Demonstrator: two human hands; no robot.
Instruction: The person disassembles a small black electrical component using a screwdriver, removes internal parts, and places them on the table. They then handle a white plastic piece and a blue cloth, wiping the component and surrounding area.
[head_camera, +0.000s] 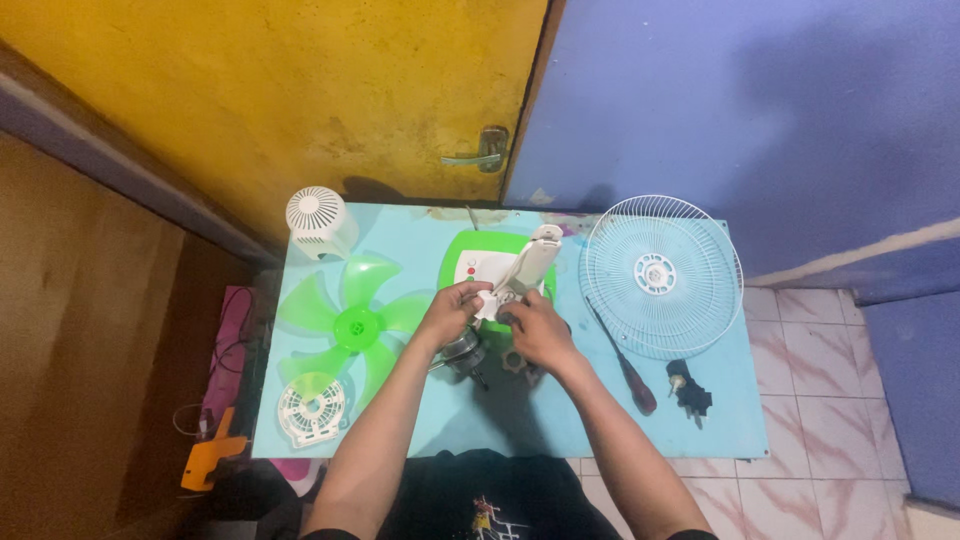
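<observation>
1. Small light-blue table (600, 420) against a yellow door (300, 90) and a blue wall (750, 100); pink tiled floor at right.
2. Both arms stretched forward over the table's middle.
3. Left hand (452, 308) closed on the white fan neck (528, 265), right hand (535, 330) gripping its lower end.
4. Green fan blade (350, 320) toward the left edge, wire guard (660, 275) at the far right corner, screwdriver (625, 365) near the right.

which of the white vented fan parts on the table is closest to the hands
The small round white vent cover at the near left corner, beside the green fan blade. The domed motor cover sits farther back; the wire grille lies far right.
</observation>
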